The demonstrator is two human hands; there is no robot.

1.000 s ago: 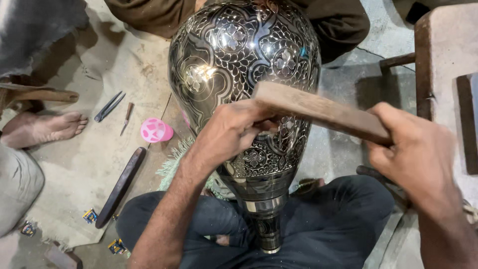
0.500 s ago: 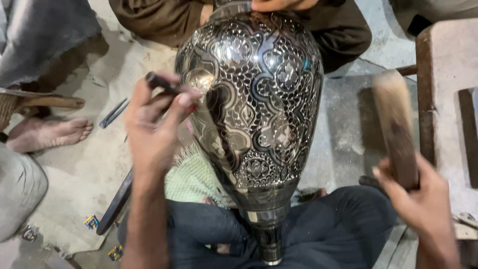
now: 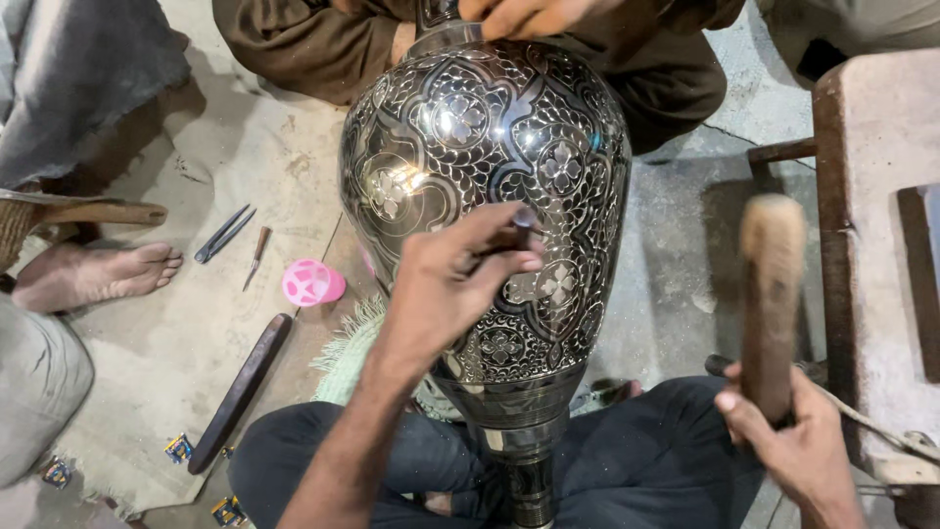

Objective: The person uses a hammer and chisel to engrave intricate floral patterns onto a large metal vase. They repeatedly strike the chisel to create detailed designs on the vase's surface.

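Left hand [image 3: 460,284] pinches a chisel [image 3: 519,227] against the engraved vase [image 3: 490,147]; right hand [image 3: 793,441] grips a raised wooden mallet [image 3: 771,294] well right of it.

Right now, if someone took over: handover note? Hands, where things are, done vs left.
Left hand: pinches a thin chisel, tip against the vase.
Right hand: grips a wooden mallet, raised upright off to the right, clear of the chisel.
Vase: lies tilted across the lap, narrow end toward the person; another person's hand steadies the far end.
Floor, left: pink lid, dark wooden bar, small tools.
Done: floral pattern covers the visible surface.
Left: cannot tell which parts are unfinished; no blow is landing now.
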